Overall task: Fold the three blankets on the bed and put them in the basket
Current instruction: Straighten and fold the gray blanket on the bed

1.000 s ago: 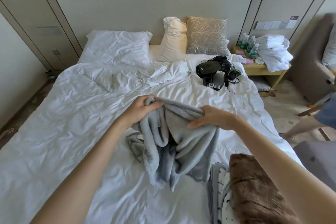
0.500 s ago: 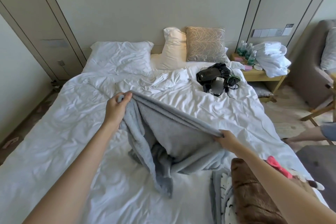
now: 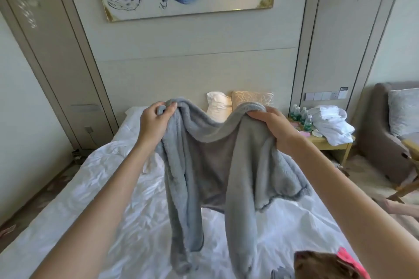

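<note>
A grey fleece blanket (image 3: 213, 179) hangs in the air above the white bed (image 3: 90, 188). My left hand (image 3: 154, 120) grips its top edge at one end. At the other end of that edge my right hand (image 3: 274, 129) holds it. The cloth sags between my hands and its two sides dangle down to the sheet. A brown furry blanket (image 3: 326, 265) lies at the bottom right, with a pink strip (image 3: 349, 260) beside it. No basket is in view.
Pillows (image 3: 235, 102) lean at the headboard. A bedside table (image 3: 328, 142) at the right holds water bottles and white towels. A grey armchair (image 3: 390, 129) stands further right. A person's bare leg (image 3: 403, 208) shows at the right edge.
Both hands have lifted the grey blanket off the bed and raised it high. The view has tilted up, so the wall painting shows now.
</note>
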